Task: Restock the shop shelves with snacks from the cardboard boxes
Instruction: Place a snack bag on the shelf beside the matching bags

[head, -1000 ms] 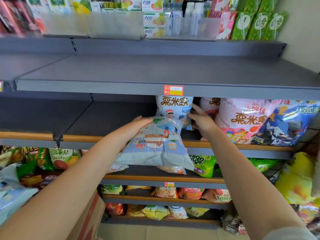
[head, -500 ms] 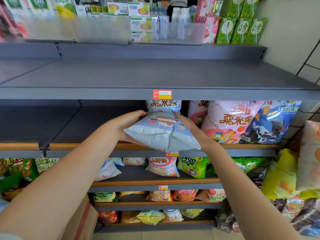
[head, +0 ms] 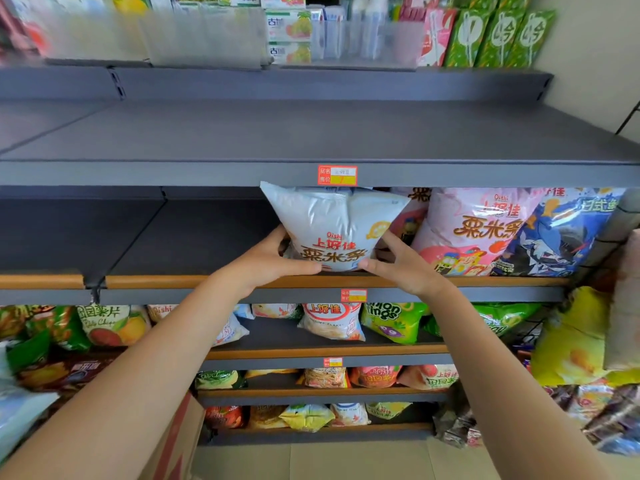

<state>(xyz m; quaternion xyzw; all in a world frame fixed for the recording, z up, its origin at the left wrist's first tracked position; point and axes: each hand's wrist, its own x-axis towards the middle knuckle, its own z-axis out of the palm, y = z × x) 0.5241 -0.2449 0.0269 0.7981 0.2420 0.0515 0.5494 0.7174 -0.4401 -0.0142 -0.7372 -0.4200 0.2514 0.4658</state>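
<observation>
1. Your left hand [head: 268, 259] grips the lower left side of the light blue snack bag [head: 332, 226], with the thumb under its bottom edge.
2. Your right hand [head: 403, 266] grips the lower right side of the same bag.
3. The bag stands upright in the centre of the frame, on the grey shelf with the wooden edge [head: 194, 281].
4. Just to its right a pink snack bag [head: 474, 226] stands on that shelf.
5. A cardboard box [head: 175, 441] shows at the lower left of the frame.
</observation>
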